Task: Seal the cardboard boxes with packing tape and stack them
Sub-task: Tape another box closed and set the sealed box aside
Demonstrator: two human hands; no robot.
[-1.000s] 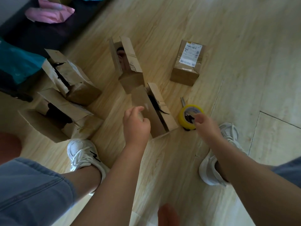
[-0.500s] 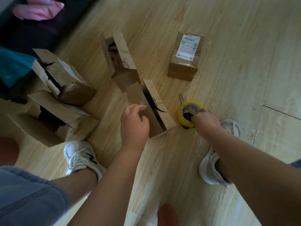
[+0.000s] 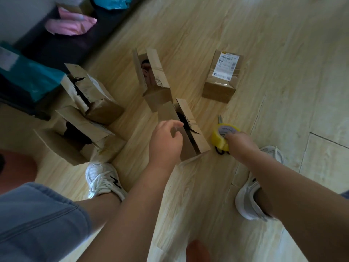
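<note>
Looks to us like a room in a home. We note a pale wood-plank floor (image 3: 245,25), a dark low unit (image 3: 62,52) along the wall holding a pink bag (image 3: 69,25) and a teal bag (image 3: 34,80), and delivery cardboard boxes (image 3: 153,78) on the floor, one bearing a shipping label (image 3: 225,67).

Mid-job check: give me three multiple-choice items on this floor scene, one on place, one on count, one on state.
1. Where is the tape? A on the labelled box; B right of the nearest open box; C on the bench.
2. How many boxes are on the floor? A three; B five; C seven.
3. The labelled box is: A open; B crushed; C closed.
Key: 1 B, the right hand grips it beside that box; 2 B, four open plus one labelled; 3 C, its flaps lie flat.
</note>
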